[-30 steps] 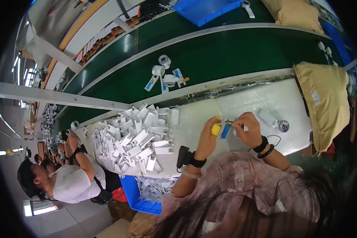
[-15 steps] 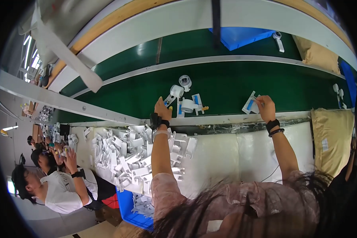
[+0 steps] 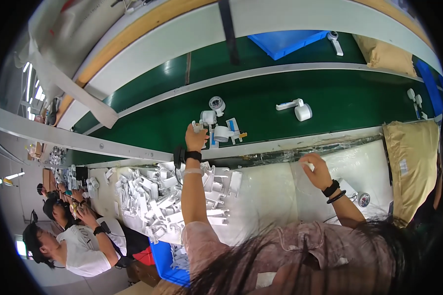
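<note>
Your left hand had its fingers closed on a white part over the green belt, just beside several round-headed white devices. Your right hand was above the desk, fingers bent; whether they gripped anything could not be told.

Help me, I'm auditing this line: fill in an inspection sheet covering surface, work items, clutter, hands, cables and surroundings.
Surface: pale bench beside a green belt.
Work items: round-headed white units clustered at the left hand; lone unit farther right on the belt; bench unit by the right forearm.
Clutter: heaped white parts, bench left; tan sack, bench right.
Hands: left at the cluster, grip unclear; right hand over the bench, nothing clearly held.
Cables: thin dark cord near the right forearm.
Surroundings: co-workers at left; blue tray beyond the belt.
</note>
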Demonstrator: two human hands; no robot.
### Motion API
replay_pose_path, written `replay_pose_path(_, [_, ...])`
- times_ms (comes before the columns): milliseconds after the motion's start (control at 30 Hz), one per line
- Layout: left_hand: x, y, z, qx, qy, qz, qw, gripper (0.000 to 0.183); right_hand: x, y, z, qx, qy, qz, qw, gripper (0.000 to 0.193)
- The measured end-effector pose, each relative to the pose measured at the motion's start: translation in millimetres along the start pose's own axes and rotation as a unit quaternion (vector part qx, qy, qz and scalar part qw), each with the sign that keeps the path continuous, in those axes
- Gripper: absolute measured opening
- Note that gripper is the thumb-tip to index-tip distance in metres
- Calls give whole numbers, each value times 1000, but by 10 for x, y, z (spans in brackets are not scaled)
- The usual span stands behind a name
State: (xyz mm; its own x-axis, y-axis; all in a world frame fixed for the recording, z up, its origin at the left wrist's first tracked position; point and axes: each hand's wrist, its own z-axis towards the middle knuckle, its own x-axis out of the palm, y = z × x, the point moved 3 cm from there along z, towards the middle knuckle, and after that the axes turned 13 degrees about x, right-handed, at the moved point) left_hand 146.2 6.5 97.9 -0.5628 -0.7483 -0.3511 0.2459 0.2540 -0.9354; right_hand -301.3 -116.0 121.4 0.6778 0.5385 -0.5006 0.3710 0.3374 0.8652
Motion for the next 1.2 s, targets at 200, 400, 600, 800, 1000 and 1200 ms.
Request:
replay_pose_path(200, [129,-1174,-945,14,144,-161,976,27,39,325,-339,21,94,88,991,23])
replay_pose_path(400, [525,-2293,-2302,34,473,-36,880,29,-186,1083,-582,-152,30,55,986,31])
replay_pose_path(600, [759,-2391,-2813,140,560,32,816,39,-405,954,-991,29,317,175,932,21])
replay_pose_path(800, [814,-2393,-3005,306,507,177,786,43,-605,944,-1293,104,387,279,873,31])
replay_pose_path(1000, [836,-2515,-3269,308,478,161,807,41,-637,838,-1355,80,346,195,914,18])
replay_pose_path(1200, [1050,-2152,-3462,109,404,-54,907,27,-717,949,-1452,-95,-74,67,990,12])
